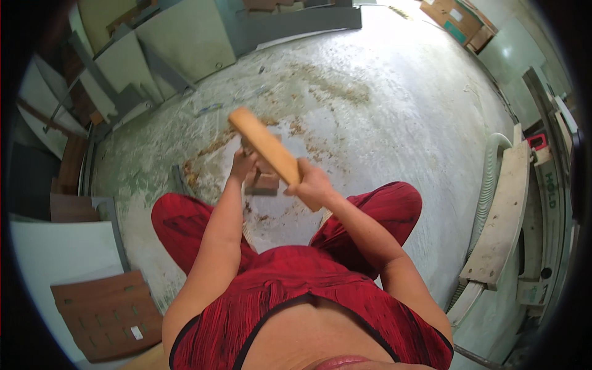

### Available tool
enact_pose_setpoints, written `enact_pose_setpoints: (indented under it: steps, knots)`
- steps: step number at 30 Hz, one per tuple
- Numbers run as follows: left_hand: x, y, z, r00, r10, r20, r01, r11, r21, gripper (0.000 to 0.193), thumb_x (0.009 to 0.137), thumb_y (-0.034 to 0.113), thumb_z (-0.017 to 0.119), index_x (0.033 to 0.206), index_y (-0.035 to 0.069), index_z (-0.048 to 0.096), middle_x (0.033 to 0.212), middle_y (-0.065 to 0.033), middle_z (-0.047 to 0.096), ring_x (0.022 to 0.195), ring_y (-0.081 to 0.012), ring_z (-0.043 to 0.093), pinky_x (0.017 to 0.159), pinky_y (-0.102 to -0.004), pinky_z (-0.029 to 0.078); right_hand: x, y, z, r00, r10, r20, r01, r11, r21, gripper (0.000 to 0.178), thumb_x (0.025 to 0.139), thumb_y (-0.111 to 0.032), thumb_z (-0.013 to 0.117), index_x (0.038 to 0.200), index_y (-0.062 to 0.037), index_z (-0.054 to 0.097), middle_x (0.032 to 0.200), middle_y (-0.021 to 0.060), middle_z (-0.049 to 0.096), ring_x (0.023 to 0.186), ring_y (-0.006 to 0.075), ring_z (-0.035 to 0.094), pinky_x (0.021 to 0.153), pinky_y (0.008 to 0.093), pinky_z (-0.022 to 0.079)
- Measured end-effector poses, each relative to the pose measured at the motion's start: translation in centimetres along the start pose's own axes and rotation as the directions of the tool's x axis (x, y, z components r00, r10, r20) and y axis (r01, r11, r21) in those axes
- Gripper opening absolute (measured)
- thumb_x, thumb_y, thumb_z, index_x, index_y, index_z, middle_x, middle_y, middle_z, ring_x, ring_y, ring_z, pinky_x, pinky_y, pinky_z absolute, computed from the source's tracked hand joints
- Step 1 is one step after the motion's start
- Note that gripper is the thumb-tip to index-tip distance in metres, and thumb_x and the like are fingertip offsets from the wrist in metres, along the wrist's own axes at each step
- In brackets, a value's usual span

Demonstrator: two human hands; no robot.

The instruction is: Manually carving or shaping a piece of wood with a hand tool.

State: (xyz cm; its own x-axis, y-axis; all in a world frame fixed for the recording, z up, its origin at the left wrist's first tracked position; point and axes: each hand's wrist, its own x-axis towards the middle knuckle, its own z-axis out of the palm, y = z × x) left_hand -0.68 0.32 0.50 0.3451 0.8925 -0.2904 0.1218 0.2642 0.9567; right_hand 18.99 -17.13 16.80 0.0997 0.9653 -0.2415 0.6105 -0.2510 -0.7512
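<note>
My right hand (313,184) is closed round the near end of a long, light orange-brown piece of wood (265,143), which slants up and away to the left. My left hand (243,164) is just left of the wood, low in front of me, its fingers curled and partly hidden behind it. Right by those fingers, beneath the wood, a reddish-brown block (264,181) shows in part. What the left fingers hold is blurred and covered.
Brown scraps (216,146) litter the grey floor (394,123) around my hands. Large panels (185,43) lean at the far left, and brown boards (105,314) lie at the near left. A ribbed hose (490,185) runs beside a long machine (502,216) on the right.
</note>
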Motion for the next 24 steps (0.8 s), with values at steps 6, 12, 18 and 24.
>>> enact_pose_setpoints:
  steps: [6, 12, 18, 24]
  knots:
    - [1.3, 2.1, 0.7, 0.977, 0.213, 0.005, -0.199, 0.901, 0.386, 0.026, 0.071, 0.026, 0.076, 0.074, 0.005, 0.062, 0.063, -0.0037, 0.061, 0.053, -0.0137, 0.058, 0.049, -0.0313, 0.044, 1.3, 1.0, -0.7, 0.991, 0.010, -0.134, 0.002, 0.996, 0.087, 0.067, 0.059, -0.032, 0.078, 0.113, -0.0040, 0.049, 0.095, 0.0222, 0.065, 0.092, 0.0392, 0.064, 0.080, 0.0441, 0.048]
    - [2.4, 0.1, 0.5, 0.886, 0.343, -0.312, -0.290, 0.935, 0.204, 0.032, 0.076, 0.023, 0.081, 0.067, 0.004, 0.058, 0.061, -0.0034, 0.060, 0.045, -0.0100, 0.055, 0.042, -0.0237, 0.042, 1.5, 0.0, -1.3, 0.993, 0.039, -0.112, -0.027, 0.994, 0.107, 0.077, 0.056, -0.031, 0.080, 0.121, -0.0008, 0.051, 0.099, 0.0193, 0.064, 0.091, 0.0319, 0.063, 0.082, 0.0382, 0.048]
    - [2.1, -0.6, 0.6, 0.864, 0.271, -0.425, -0.183, 0.955, 0.235, 0.037, 0.071, 0.032, 0.082, 0.083, 0.003, 0.063, 0.073, -0.0067, 0.066, 0.067, -0.0205, 0.061, 0.066, -0.0351, 0.047, 1.8, 0.5, -0.7, 0.987, -0.055, -0.152, 0.064, 0.996, 0.056, 0.076, 0.057, -0.031, 0.076, 0.122, -0.0041, 0.047, 0.095, 0.0211, 0.066, 0.089, 0.0388, 0.065, 0.080, 0.0438, 0.049]
    - [1.5, 1.0, 1.9, 0.860, 0.247, -0.447, -0.053, 0.914, 0.403, 0.045, 0.068, 0.038, 0.083, 0.092, 0.004, 0.066, 0.087, -0.0131, 0.070, 0.082, -0.0310, 0.067, 0.076, -0.0399, 0.051, 1.2, -1.2, -1.0, 0.883, -0.321, -0.343, 0.407, 0.887, 0.218, 0.075, 0.060, -0.027, 0.075, 0.125, -0.0051, 0.046, 0.096, 0.0202, 0.066, 0.089, 0.0368, 0.066, 0.076, 0.0409, 0.051]
